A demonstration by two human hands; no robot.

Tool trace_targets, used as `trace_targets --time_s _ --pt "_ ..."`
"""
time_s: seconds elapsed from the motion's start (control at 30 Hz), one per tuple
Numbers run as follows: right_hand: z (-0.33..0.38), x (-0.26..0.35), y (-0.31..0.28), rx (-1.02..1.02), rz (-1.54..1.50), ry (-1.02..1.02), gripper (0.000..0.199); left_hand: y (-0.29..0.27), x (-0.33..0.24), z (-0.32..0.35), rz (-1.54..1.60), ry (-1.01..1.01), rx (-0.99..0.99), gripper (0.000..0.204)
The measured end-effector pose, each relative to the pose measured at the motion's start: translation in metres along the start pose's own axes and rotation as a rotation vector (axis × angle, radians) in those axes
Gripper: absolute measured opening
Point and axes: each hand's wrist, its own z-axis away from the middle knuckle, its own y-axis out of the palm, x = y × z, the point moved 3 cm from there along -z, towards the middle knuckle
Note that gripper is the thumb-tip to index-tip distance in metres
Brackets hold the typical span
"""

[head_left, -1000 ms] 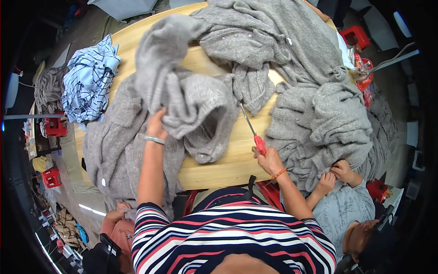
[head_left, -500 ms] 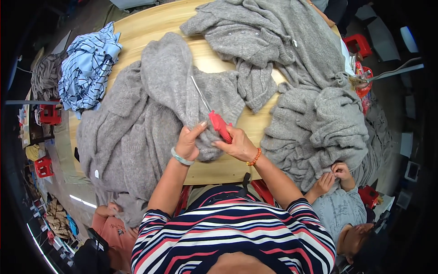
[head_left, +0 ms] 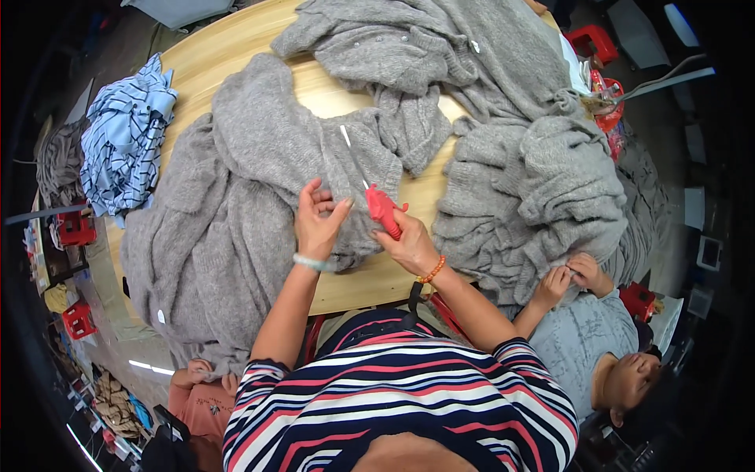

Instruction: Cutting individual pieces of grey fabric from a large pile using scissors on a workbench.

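Red-handled tool (head_left: 383,209) points away from its holder, shaft slanting left
Right hand (head_left: 413,248) clasps it; left hand (head_left: 317,226), earlier clutching grey knitwear (head_left: 255,126), now spreads its fingers.

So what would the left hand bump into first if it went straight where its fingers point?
Probably the grey knit garment spread just ahead of the left hand, here. How high the fingers are above it is hard to tell.

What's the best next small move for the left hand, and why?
Probably lower the left hand and pinch the grey sweater flat: that hand looks open and empty, while the right hand holds the red tool over the same loosely rumpled sweater.
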Motion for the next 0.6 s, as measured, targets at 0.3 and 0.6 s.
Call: trace_targets --time_s 0.3,0.6 --pt "0.034 -0.009 -0.030 -0.095 0.619 0.091 0.028 0.003 0.026 -0.026 0.709 -0.214 0.185 0.028" --pt "0.068 -0.016 -0.049 -0.219 0.457 0.178 0.027 0.033 0.064 -0.060 0.460 -0.093 0.175 0.033"
